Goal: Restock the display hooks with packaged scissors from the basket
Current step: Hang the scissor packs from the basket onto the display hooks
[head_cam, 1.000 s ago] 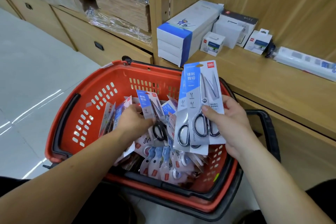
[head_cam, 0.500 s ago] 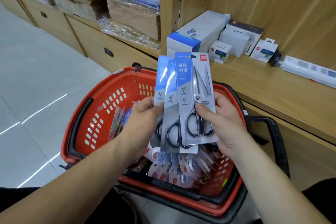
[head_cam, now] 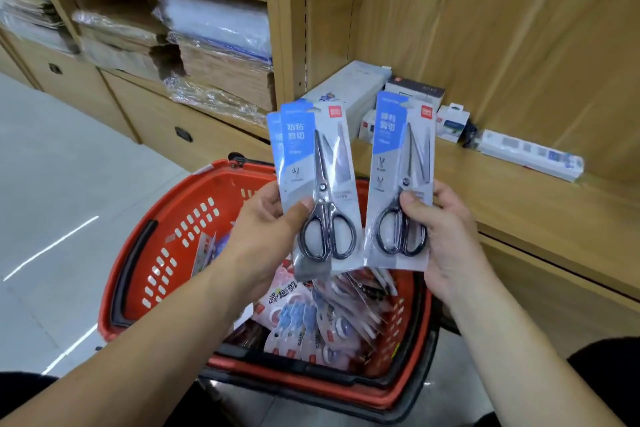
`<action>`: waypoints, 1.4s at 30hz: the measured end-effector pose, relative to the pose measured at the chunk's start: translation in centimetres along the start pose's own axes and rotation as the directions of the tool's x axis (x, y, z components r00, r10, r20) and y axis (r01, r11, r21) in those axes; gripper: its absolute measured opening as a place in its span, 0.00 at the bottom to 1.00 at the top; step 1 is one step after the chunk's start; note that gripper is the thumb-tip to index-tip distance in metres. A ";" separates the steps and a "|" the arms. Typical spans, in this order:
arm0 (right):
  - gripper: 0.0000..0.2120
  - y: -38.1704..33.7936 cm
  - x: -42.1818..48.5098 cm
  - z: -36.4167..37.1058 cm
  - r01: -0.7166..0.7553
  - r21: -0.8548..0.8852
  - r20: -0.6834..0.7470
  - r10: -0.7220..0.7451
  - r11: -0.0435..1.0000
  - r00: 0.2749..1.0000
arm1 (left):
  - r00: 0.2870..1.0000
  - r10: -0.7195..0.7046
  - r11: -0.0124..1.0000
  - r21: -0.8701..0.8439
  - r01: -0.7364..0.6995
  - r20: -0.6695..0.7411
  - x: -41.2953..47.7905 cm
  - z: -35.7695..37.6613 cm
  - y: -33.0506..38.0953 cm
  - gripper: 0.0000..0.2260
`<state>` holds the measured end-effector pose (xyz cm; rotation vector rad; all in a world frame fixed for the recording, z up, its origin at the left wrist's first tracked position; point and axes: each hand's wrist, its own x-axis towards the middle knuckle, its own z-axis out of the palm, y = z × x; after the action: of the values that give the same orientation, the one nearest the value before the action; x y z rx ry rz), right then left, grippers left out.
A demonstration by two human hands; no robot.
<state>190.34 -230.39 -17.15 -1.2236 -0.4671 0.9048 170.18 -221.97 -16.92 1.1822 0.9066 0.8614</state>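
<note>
The left hand [head_cam: 263, 236] has its grip clamped on a small fan of scissor packs [head_cam: 311, 163], with the thumb across the front just above the handle loops and the fingers hidden behind. At least two cards sit there, a second blue edge peeping out on the left. The right hand [head_cam: 446, 239] has its grip closed the same way on the right-hand pack [head_cam: 401, 163]; whether another card hides behind it I can't tell. The two lots are held up side by side, not touching, above the red basket [head_cam: 138, 274], where more carded goods lie heaped.

Every pack stands close to upright, with its long axis vertical, blade tips and hang holes up and handles down. No hooks show from here, so I'd judge the step is sorting by kind. To do it well, keep the kinds separate, hold low so the hang holes stay free, and bring each card hole first to its hook. Small boxes [head_cam: 450, 118] sit behind on the wooden counter [head_cam: 519, 204]
</note>
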 end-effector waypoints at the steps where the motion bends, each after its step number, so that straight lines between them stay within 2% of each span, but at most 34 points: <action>1: 0.13 -0.1 -0.3 0.0 0.011 -0.015 0.023 -0.010 1.000 1.000 | 1.000 0.004 1.000 -0.002 -0.004 0.008 0.0 0.3 0.1 0.13; 11: 0.14 -1.6 -2.0 -0.1 0.061 -0.033 0.021 -0.060 0.998 0.998 | 0.994 0.045 0.998 0.040 -0.049 0.101 -0.6 3.3 1.0 0.14; 17: 0.14 -2.3 -2.2 -0.8 0.072 0.015 -0.085 -0.071 0.997 0.994 | 0.989 0.063 0.995 0.068 -0.073 0.135 -0.3 4.5 1.6 0.13; 20: 0.15 -3.3 -2.6 -1.4 0.106 -0.019 -0.106 -0.108 0.994 0.989 | 0.984 0.069 0.994 0.077 -0.082 0.164 -0.2 5.7 2.0 0.14; 27: 0.17 -10.2 -2.6 -4.8 0.055 -0.138 -0.082 -0.067 0.989 0.994 | 0.969 0.116 0.987 0.084 -0.137 0.217 -0.3 10.1 3.9 0.11; 32: 0.17 -16.8 -2.5 -7.7 0.112 -0.278 -0.063 -0.135 0.954 0.989 | 0.945 0.154 0.977 0.100 -0.189 0.288 0.1 15.0 6.8 0.11; 37: 0.09 -21.9 -0.7 -11.1 0.184 -0.148 -0.098 -0.200 0.972 0.975 | 0.921 0.202 0.964 0.099 -0.247 0.335 1.0 21.1 9.9 0.11; 42: 0.06 -23.5 0.3 -15.0 0.273 -0.048 -0.159 -0.277 0.961 0.947 | 0.890 0.235 0.946 0.119 -0.302 0.390 1.6 26.9 12.3 0.09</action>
<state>209.54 -240.73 0.22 -1.2100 -0.5034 0.5559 194.44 -228.55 -1.34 1.5915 0.5200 0.7496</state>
